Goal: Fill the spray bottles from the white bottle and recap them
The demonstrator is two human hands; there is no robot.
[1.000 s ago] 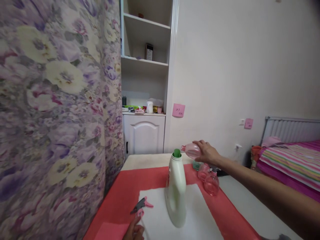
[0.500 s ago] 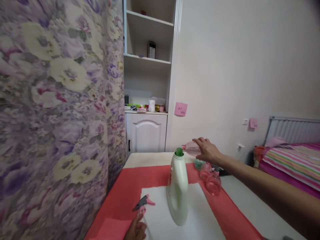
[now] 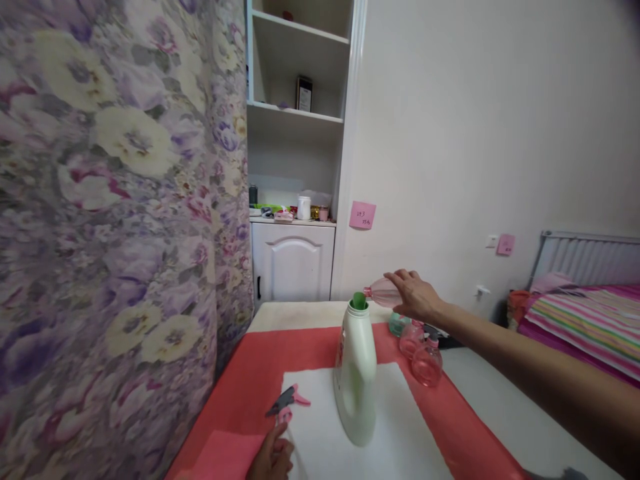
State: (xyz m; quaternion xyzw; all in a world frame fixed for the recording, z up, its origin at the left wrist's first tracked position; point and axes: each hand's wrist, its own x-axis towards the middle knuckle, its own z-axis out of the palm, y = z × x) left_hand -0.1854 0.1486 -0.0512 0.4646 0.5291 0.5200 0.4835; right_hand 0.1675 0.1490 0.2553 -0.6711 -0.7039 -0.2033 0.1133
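Note:
My right hand [image 3: 417, 297] is wrapped round a clear pink bottle [image 3: 384, 293], which lies nearly on its side in the air. Its neck meets the green funnel-like piece [image 3: 359, 301] in the mouth of a pale green jug [image 3: 357, 373]. The jug stands upright on a white sheet. At the lower left, my left hand [image 3: 273, 455] has its fingers closed just below the pink collar of a grey-and-pink trigger spray head [image 3: 287, 401], apparently gripping its lower end. That grip is partly hidden.
Pink spray bottles [image 3: 427, 365] and a green one [image 3: 399, 325] stand along the table's right side. Red cloth [image 3: 260, 360] surrounds the white sheet [image 3: 315, 427]. A floral curtain [image 3: 125, 233] hangs at left; white shelves [image 3: 300, 117] stand behind, and a bed [image 3: 590, 307] is at right.
The view has shifted very slightly. Both hands, the tilted bottle and the jug keep nearly the same positions.

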